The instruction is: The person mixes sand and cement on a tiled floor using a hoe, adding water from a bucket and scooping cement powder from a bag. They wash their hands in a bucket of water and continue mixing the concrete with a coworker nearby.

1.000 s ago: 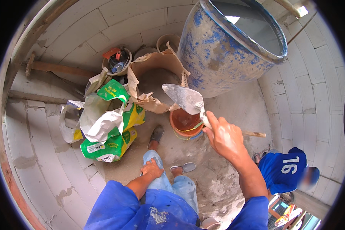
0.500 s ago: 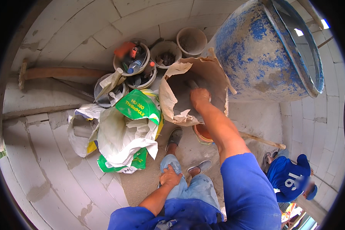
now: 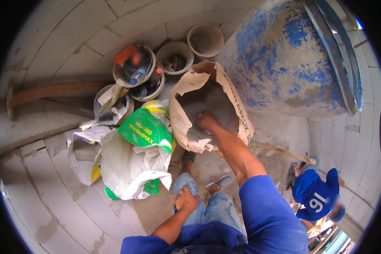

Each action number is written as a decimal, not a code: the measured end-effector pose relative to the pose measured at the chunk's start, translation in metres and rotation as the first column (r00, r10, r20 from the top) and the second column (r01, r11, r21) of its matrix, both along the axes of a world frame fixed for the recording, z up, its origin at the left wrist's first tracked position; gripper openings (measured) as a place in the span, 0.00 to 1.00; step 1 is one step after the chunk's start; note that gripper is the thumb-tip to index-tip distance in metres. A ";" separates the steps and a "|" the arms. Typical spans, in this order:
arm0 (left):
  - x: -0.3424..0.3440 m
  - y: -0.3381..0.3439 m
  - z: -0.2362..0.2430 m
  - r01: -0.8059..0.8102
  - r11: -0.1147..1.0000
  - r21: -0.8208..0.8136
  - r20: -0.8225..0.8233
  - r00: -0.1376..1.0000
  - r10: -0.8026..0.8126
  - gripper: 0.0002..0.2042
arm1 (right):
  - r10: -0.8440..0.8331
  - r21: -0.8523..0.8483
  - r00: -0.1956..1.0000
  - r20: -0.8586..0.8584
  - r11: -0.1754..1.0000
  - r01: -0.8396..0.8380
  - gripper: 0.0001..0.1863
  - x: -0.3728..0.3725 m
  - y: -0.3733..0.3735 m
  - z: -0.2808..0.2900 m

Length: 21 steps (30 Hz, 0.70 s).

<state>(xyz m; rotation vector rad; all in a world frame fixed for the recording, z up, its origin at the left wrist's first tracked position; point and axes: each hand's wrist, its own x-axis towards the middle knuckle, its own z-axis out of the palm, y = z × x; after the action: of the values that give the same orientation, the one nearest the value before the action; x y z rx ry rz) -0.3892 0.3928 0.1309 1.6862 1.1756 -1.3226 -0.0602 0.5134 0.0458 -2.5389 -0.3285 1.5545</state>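
Observation:
My right hand is down inside an open brown paper sack of grey powder. Its fingers are curled closed, and whatever they grip is mostly buried or covered by the hand. The sack's torn rim stands up around my wrist. My left hand rests on my bent left knee, fingers spread over the light blue denim, holding nothing.
Left of the sack lie green-and-white bags, torn open. Behind stand several buckets, some with debris and bottles. A large blue mixer drum looms right. A wooden handle and a blue-shirted person are farther right.
My right hand has moved toward the sack's near side, and the long tool part seen by it before no longer shows. The sack's mouth now shows more powder. My left hand stays on the knee.

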 end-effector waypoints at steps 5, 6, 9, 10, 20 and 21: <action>-0.010 -0.002 0.002 -0.018 1.000 0.003 0.000 1.000 0.018 0.47 | -0.227 0.060 0.968 -0.109 0.970 0.234 0.21 -0.018 0.007 0.019; -0.009 -0.002 0.001 -0.025 1.000 -0.003 0.015 1.000 0.025 0.47 | -0.247 0.059 0.961 -0.125 0.965 0.256 0.21 -0.016 0.000 0.009; -0.011 -0.004 -0.003 -0.028 0.999 -0.021 0.042 0.999 0.029 0.48 | -0.309 0.001 0.920 -0.241 0.948 0.318 0.20 -0.010 0.000 -0.015; -0.011 -0.006 -0.004 -0.018 1.000 -0.024 0.048 0.999 0.019 0.48 | -0.332 -0.027 0.899 -0.287 0.941 0.338 0.19 -0.005 0.003 -0.019; -0.012 -0.007 -0.001 0.027 1.000 0.009 0.008 1.000 -0.027 0.48 | -0.119 0.278 0.992 -0.049 0.952 0.128 0.24 -0.026 -0.015 0.006; -0.010 -0.007 0.000 0.035 0.999 0.005 0.012 0.999 -0.035 0.47 | -0.127 0.252 0.990 -0.059 0.958 0.138 0.25 -0.022 -0.020 0.009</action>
<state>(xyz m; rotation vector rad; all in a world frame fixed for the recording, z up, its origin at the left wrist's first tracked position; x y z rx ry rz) -0.3989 0.3860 0.1306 1.7229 1.1476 -1.3306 -0.0818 0.4933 0.0544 -2.2798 -0.3233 1.4142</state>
